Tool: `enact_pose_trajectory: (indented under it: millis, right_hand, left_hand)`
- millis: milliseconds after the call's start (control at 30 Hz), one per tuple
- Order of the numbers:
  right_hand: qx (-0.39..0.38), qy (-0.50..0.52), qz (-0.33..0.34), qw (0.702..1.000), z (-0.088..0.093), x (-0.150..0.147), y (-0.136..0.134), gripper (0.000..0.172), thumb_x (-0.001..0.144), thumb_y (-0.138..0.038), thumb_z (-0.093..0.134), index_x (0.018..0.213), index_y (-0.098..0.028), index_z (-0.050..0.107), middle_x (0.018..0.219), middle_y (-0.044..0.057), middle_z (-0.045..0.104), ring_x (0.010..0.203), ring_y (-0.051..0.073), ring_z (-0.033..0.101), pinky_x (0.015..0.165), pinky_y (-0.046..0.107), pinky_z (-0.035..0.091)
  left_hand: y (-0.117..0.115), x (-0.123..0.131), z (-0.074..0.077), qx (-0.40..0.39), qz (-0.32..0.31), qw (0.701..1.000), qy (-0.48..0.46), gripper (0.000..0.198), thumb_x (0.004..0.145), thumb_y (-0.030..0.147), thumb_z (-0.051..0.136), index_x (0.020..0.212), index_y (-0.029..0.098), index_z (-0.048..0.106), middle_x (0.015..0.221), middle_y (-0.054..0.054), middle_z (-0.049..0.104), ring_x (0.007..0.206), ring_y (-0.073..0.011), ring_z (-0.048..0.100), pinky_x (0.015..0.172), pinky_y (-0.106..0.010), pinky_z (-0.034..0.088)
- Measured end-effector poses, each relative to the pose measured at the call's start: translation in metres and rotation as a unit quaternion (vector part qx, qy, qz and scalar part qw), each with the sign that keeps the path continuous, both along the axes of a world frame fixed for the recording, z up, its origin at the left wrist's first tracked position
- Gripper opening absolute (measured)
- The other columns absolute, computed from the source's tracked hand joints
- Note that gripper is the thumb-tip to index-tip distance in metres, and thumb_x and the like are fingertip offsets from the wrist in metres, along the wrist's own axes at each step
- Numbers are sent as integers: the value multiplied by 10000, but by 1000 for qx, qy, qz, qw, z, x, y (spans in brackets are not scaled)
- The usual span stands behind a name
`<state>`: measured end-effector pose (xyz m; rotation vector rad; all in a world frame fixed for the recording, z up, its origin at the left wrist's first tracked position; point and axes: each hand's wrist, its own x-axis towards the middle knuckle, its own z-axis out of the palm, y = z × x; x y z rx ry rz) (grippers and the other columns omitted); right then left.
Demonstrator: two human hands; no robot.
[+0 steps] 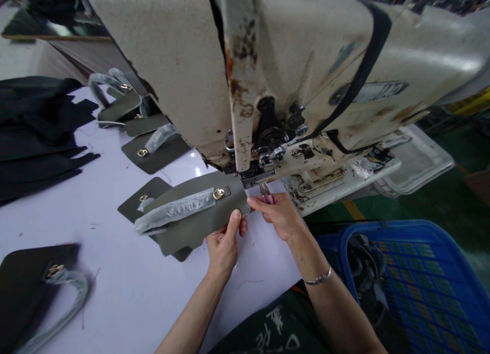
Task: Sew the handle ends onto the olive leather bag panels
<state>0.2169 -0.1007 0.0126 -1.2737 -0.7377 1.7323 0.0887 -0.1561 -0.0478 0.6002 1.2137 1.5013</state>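
Observation:
My left hand point(225, 242) pinches the near edge of a grey-green leather panel point(199, 226), thumb on top. The panel bears a plastic-wrapped handle point(174, 211) fixed by a gold ring point(218, 193), and its right end lies under the sewing machine's needle area point(250, 178). My right hand point(277, 213) is closed on a small pink thread snipper point(266, 193), held just right of the panel's corner below the presser foot.
The worn cream sewing machine head point(291, 73) fills the upper view. More grey-green panels with handles point(153, 150) lie behind on the white table point(115, 293), with black fabric point(34, 134) at left and a dark panel point(30, 282) near left. A blue crate point(417, 282) stands at right.

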Motion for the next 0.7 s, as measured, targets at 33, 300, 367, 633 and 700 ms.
enact_pose_trajectory:
  millis: [33,300,367,633,700]
  right_hand:
    - [-5,2,4,1000,-1,0,0,396,536,-452,959,619,-148,718,521,-48,491,504,59,385,460,215,264]
    - [64,-76,-2,995,-14,-3,-2,274,633,-404,920,684,-169,788,631,23,694,597,142,618,598,273,488]
    - [89,-115,-3,989,-16,-3,-4,245,676,-397,895,712,-173,805,676,42,733,630,168,654,617,288,505]
    - [114,-139,-6,984,-15,-2,-5,241,711,-390,870,686,-163,792,630,28,700,566,124,577,559,249,424]
    - [76,-64,5,995,-11,-1,-6,316,695,-437,873,625,-156,749,547,0,618,474,71,445,483,225,328]
  left_hand:
    - [0,0,1,-2,-2,1000,-2,321,819,425,830,787,137,693,705,-32,648,585,-119,559,502,-239,443]
    - [1,-1,8,-6,-26,1000,-5,360,824,454,814,735,131,681,655,-39,629,570,-131,550,533,-264,457]
    - [0,0,8,-10,-23,1000,-8,348,818,445,820,743,131,691,642,-34,623,570,-133,554,527,-263,460]
    - [2,4,19,-15,-5,998,-55,295,766,373,868,795,122,716,669,-27,642,557,-110,560,480,-221,447]
    - [2,4,22,-27,-6,997,-72,315,739,378,885,799,113,724,672,-34,651,562,-110,571,473,-210,445]
